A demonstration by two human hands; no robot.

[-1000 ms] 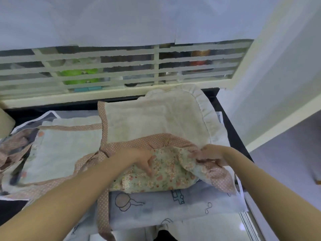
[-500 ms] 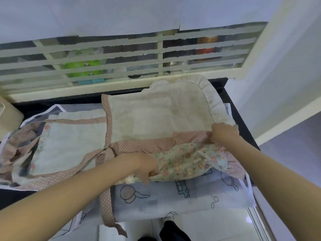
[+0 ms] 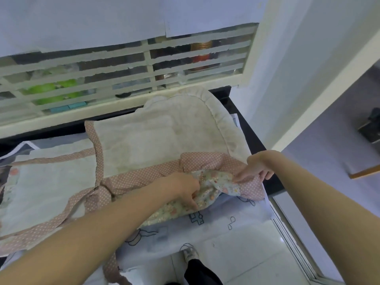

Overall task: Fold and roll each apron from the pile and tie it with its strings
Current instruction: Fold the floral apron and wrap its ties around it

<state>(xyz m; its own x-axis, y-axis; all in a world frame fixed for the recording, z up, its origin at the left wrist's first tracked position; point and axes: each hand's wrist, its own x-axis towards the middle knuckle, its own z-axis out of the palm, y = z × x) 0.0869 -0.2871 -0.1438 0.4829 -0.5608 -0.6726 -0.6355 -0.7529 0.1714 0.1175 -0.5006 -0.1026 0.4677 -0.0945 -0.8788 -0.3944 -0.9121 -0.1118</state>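
Left hand and right hand pinch the floral apron; nothing contained.

right hand has come back in from the far right edge of the apron toward the near side, dragging the pink dotted hem over the floral fabric. the fold is now bunched tighter between the hands. left hand has shifted slightly right, fingers pressed into the floral fabric.
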